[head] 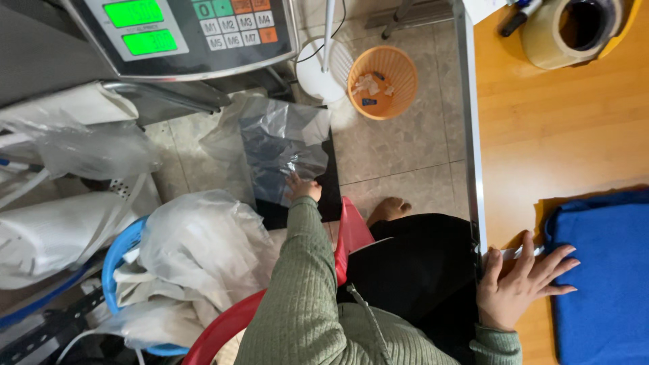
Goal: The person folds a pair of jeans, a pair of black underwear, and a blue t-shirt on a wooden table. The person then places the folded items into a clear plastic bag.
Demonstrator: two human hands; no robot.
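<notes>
Two hands show, both the person's own, in ribbed green sleeves. The left hand (302, 187) reaches down toward twelve o'clock and pinches the lower edge of one clear crinkled plastic bag (278, 145), which lies over one flat black platform (318, 196) on the tiled floor. The right hand (520, 280), at four o'clock, lies flat with fingers spread across the edge of the orange wooden tabletop (541, 135), its fingertips touching one folded blue cloth (602, 270); a thin white object sits under the fingers, too hidden to tell.

Containers: one orange round mesh wastebasket (382, 81) at one o'clock holds a few scraps of white paper and small blue bits. One blue plastic basin (118, 253) at eight o'clock is heaped with white and clear plastic bags. One red plastic chair (351, 233) carries the person. One roll of clear packing tape (571, 30) sits at two o'clock on the tabletop. One grey digital scale head (189, 34) with two green displays stands at eleven o'clock.
</notes>
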